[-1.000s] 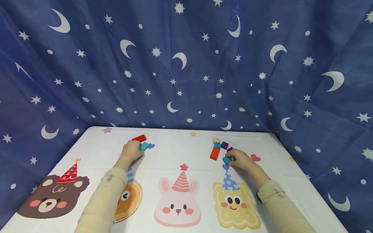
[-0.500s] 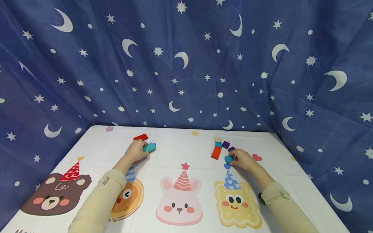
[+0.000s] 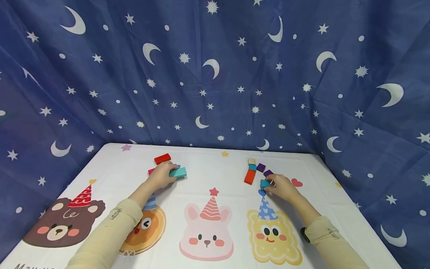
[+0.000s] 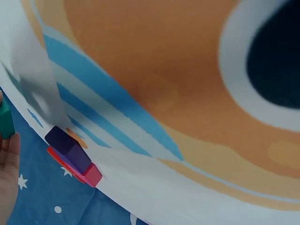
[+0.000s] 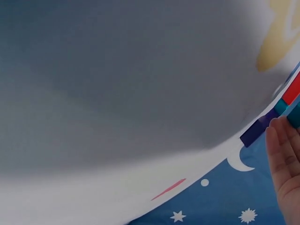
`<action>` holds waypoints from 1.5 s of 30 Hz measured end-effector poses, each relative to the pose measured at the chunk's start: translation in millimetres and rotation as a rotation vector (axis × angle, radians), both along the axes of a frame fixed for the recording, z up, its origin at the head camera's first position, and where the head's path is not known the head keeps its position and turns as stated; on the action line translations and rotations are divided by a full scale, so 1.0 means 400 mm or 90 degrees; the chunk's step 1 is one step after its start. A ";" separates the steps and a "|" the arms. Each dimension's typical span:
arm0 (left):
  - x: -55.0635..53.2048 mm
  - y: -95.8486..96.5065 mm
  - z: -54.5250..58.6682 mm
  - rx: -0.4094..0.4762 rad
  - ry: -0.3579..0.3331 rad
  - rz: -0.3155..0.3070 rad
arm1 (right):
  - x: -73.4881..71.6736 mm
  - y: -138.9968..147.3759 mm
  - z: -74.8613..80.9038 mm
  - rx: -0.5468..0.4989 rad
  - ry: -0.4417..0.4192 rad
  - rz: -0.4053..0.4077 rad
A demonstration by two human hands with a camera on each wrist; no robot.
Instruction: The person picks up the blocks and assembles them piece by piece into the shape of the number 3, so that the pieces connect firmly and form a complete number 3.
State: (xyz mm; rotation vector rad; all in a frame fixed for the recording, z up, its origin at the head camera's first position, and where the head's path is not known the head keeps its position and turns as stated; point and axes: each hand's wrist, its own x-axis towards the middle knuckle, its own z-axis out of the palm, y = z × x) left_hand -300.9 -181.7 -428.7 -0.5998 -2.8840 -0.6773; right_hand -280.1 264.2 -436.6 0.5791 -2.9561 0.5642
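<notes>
My left hand (image 3: 162, 176) pinches a turquoise block (image 3: 178, 172) low over the back left of the table. In the left wrist view that block (image 4: 6, 121) shows at the left edge between thumb and fingers. Behind the hand lie a red block (image 3: 162, 158) and a partly hidden pink-red block (image 3: 151, 171); a purple block (image 4: 68, 145) also shows beside them in the left wrist view. My right hand (image 3: 281, 186) pinches a blue block (image 3: 264, 184) just above the printed blue heart. Two purple blocks (image 3: 261, 167) lie close behind its fingers, the nearer one right at the fingertips.
Left of the purple blocks, a cream block (image 3: 251, 161), a small blue block (image 3: 252, 167) and a longer red block (image 3: 250, 176) form a row. A white tablecloth (image 3: 208, 172) with cartoon animals covers the table. A blue star-patterned curtain (image 3: 215, 112) hangs behind.
My left hand has carried the turquoise block to the right and slightly nearer, uncovering the pink-red block. The right hand has turned its blue block slightly, staying near the same spot.
</notes>
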 end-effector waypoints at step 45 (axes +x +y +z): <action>0.060 0.121 0.026 -0.073 -0.015 -0.166 | 0.047 -0.246 0.026 -0.182 -0.017 0.065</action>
